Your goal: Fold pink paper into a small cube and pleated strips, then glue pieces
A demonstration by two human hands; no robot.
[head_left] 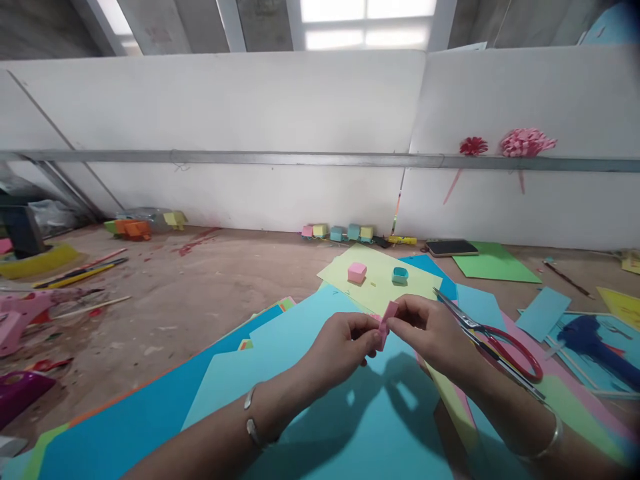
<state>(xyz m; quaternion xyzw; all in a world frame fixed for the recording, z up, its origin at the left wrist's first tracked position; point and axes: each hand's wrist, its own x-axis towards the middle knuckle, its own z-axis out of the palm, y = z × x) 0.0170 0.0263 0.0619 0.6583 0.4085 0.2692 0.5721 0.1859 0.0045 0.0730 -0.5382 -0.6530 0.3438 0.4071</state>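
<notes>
A small folded piece of pink paper is pinched between both my hands above light blue sheets. My left hand grips its lower left side with thumb and fingers. On the upper right side, my right hand holds it between thumb and fingertips. Behind my hands, a pink paper box and an open teal paper box sit on a pale yellow sheet. Red-handled scissors lie right by my right forearm, partly hidden by it.
Small paper blocks line the wall base. A phone lies near a green sheet. At left are a pink glue gun, pencils and yellow tape. A dark blue glue gun lies at right.
</notes>
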